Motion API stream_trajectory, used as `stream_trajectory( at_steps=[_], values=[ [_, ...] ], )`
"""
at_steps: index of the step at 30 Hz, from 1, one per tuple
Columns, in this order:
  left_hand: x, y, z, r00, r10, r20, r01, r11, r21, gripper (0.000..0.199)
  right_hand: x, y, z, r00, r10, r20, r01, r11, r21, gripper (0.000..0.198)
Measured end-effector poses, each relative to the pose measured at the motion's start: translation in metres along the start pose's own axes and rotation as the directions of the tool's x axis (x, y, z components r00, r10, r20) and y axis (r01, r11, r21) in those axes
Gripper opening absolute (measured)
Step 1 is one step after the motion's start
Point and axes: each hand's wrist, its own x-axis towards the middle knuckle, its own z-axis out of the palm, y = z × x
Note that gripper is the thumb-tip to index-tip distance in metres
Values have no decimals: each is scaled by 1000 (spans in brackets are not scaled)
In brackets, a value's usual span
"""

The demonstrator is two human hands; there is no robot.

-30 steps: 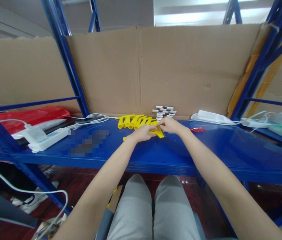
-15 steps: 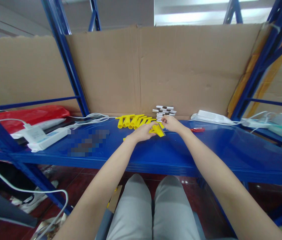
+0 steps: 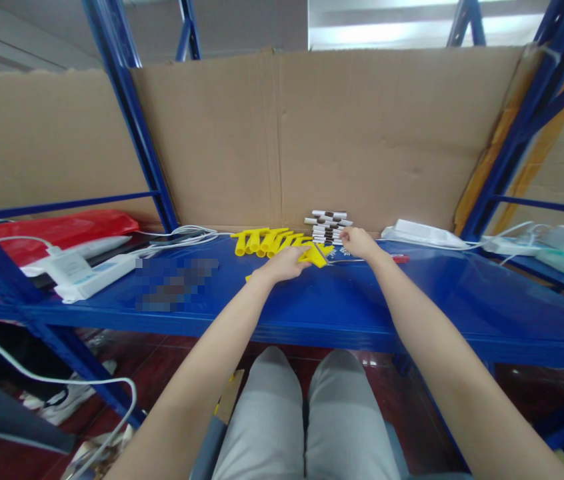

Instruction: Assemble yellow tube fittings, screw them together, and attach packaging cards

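My left hand [image 3: 285, 265] is closed on a yellow plastic scraper [image 3: 317, 255] with a thin metallic strip along its wide end. My right hand [image 3: 359, 242] is at the right end of a stack of white strips with dark brown bands [image 3: 327, 230], fingertips pinched together; what they hold, if anything, is too small to make out. Small shiny pieces [image 3: 345, 251] lie just below its fingers. A screwdriver with a red handle [image 3: 401, 259] lies under the right wrist, its shaft pointing left. Left of the scraper, several similar yellow pieces [image 3: 262, 243] rest in a row.
Blue shelf surface [image 3: 322, 303] with a cardboard wall [image 3: 362, 133] behind. A white power strip [image 3: 425, 233] lies at right. Another strip [image 3: 95, 277], cables [image 3: 187, 235] and a red bag [image 3: 72, 227] are at left. Blue posts [image 3: 137, 133] stand at both sides.
My right hand has moved right, away from the scraper to the right end of the banded stack. The left hand still holds the scraper, shifted slightly upward and left.
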Motion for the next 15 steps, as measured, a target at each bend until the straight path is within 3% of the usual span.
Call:
stream_trajectory(
  at_steps=[7,15],
  values=[
    [-2,4,-2,995,-73,-70,80,992,94,50,8,28,11,996,68,56,-62,994,-88,30],
    [-4,7,-2,994,-84,-68,93,984,149,52,9,36,21,985,-30,168,39,998,-50,31]
  ],
)
